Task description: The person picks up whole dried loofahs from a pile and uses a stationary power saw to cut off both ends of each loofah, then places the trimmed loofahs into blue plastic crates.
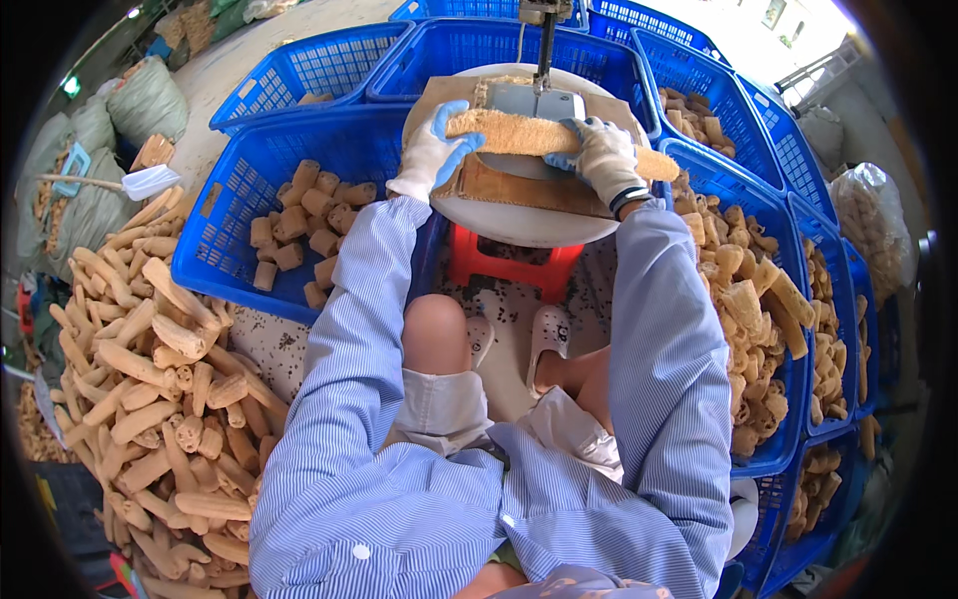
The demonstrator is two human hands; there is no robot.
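Observation:
A long tan loofah (514, 133) lies crosswise in front of me, its right end reaching past my right wrist. My left hand (436, 150), in a white glove with blue fingertips, is closed round its left end. Near its right part my right hand (599, 158), gloved the same way, grips it with the fingers over the top. Beneath the loofah is a round white work top (464, 215) with a worn wooden board (539, 190) on it. Just beyond the loofah stands a machine with a grey metal plate (534, 102) and a thin upright blade or post (546, 55).
At my left, a blue basket (215, 235) holds short cut loofah pieces (309, 210). Whole loofahs (150, 369) are heaped on the floor beside it. More blue baskets (788, 399) with loofah pieces stand at the right. A red stool (514, 265) sits under the work top.

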